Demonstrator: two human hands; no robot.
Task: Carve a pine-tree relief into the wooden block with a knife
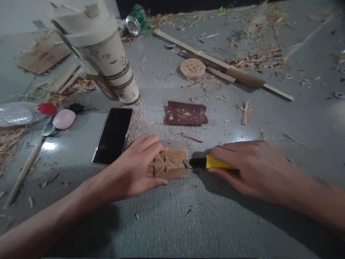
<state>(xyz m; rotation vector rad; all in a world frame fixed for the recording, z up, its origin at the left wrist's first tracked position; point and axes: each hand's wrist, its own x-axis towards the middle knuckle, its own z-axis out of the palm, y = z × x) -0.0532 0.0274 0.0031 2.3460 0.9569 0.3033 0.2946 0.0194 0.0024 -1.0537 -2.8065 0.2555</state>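
Note:
A small carved wooden block (172,164) lies flat on the grey table, with crossing grooves cut into its top. My left hand (140,165) grips its left end, fingers along the far edge and thumb along the near one. In my right hand (237,162) is a yellow and black utility knife (212,162), held nearly level and pointing left. Its bare blade meets the right end of the block. Just beyond the block lies a piece of dark red sandpaper (185,113) dusted with shavings.
A phone (113,135) lies left of my left hand, with a tall cup (107,54) behind it. Farther back are a green can (136,19), a round wooden piece with holes (192,68) and long wooden strips (223,64). Wood shavings (258,61) litter the table.

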